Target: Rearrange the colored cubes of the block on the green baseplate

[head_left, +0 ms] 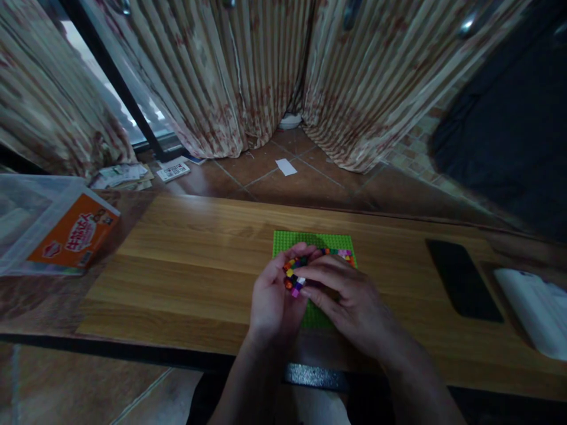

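My left hand (271, 295) is cupped, palm up, and holds a small heap of coloured toy bricks (290, 273); orange, yellow, white and pink ones show. My right hand (349, 289) reaches over it from the right, thumb and forefinger close together around a white brick (302, 281) at the heap's edge. Beneath both hands lies a green studded baseplate (319, 240), its middle mostly hidden by them. Along its upper right edge sit several more small bricks (345, 254) in pink, orange and other colours.
The wooden table (199, 260) carries a black flat slab (464, 280) and a white object (531, 307) at the right. A clear plastic bin (39, 189) with an orange label stands at the left. Beyond are curtains (248, 77) and a tiled floor with papers (286, 167).
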### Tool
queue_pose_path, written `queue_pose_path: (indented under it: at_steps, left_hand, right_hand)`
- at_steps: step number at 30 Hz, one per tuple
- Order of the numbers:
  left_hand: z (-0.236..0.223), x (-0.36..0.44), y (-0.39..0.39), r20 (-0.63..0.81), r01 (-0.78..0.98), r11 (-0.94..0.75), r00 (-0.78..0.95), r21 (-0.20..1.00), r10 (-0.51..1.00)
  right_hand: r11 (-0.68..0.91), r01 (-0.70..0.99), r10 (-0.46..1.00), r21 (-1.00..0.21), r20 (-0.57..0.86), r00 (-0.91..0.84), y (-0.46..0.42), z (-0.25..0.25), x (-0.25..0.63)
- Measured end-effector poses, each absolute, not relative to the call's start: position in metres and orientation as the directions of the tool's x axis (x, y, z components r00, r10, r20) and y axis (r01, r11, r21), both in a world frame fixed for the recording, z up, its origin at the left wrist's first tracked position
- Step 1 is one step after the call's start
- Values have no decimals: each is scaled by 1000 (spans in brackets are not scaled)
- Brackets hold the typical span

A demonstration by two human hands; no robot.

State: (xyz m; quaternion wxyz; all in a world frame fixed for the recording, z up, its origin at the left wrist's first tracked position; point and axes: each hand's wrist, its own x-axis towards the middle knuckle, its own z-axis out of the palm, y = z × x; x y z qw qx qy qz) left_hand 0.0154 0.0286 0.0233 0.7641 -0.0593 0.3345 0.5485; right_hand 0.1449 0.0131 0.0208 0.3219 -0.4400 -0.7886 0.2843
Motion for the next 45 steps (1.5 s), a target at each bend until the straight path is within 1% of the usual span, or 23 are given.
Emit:
queue_pose_path:
  at_steps: [3, 6, 10, 12, 15, 16, 18, 20, 23, 26, 30, 32, 34, 39, 45]
  left_hand:
    - [23, 15, 27, -575, -876, 401, 188, 268, 796]
    - [22, 16, 27, -589, -883, 387, 168, 267, 790]
    - [21, 16, 29, -609, -887, 375, 144, 271, 780]
    - [21, 16, 29, -617, -888, 375, 142, 265, 774]
    - [18, 15, 29, -635, -885, 374, 123, 278, 763]
    - [17, 14, 28, -638, -875, 370, 96, 312, 764]
    - [15, 13, 25, -608, -834, 352, 26, 425, 794]
    - [13, 13, 22, -514, -764, 343, 17, 547, 858]
    - [12, 12, 18, -412, -663, 392, 136, 638, 901]
    - [10, 12, 17, -396, -601, 428, 194, 675, 897]
    - [9, 12, 18, -411, -606, 449, 212, 656, 887]
    - [9, 12, 18, -419, -619, 464, 231, 633, 878]
    - [11, 11, 18, -422, -622, 480, 251, 619, 871]
    - [13, 9, 18, -431, -613, 506, 280, 607, 858]
    - [13, 7, 17, -423, -616, 537, 338, 577, 841]
  right_hand:
    - [443, 517, 881, -733, 247, -404, 14, 21, 145]
    - [428, 514, 889, -743, 243, -388, 15, 21, 143]
    - [442, 510, 885, -738, 268, -380, 15, 21, 140]
    - [432, 511, 895, -743, 284, -343, 14, 20, 139]
    - [387, 513, 922, -766, 314, -226, 12, 19, 141]
    - [378, 512, 926, -771, 330, -185, 13, 18, 142]
    - [379, 510, 920, -772, 371, -123, 13, 17, 144]
    - [397, 506, 909, -766, 405, -101, 15, 15, 147]
    - [404, 497, 908, -768, 403, -114, 16, 13, 149]
    - [374, 486, 922, -790, 372, -105, 16, 11, 149]
    - [281, 401, 958, -872, 278, -69, 15, 12, 151]
    - [237, 345, 971, -908, 221, -87, 15, 13, 153]
    - [220, 297, 974, -929, 197, -108, 16, 14, 153]
    - [224, 219, 974, -950, 209, -91, 16, 14, 152]
    - [253, 214, 967, -944, 244, -65, 15, 14, 152]
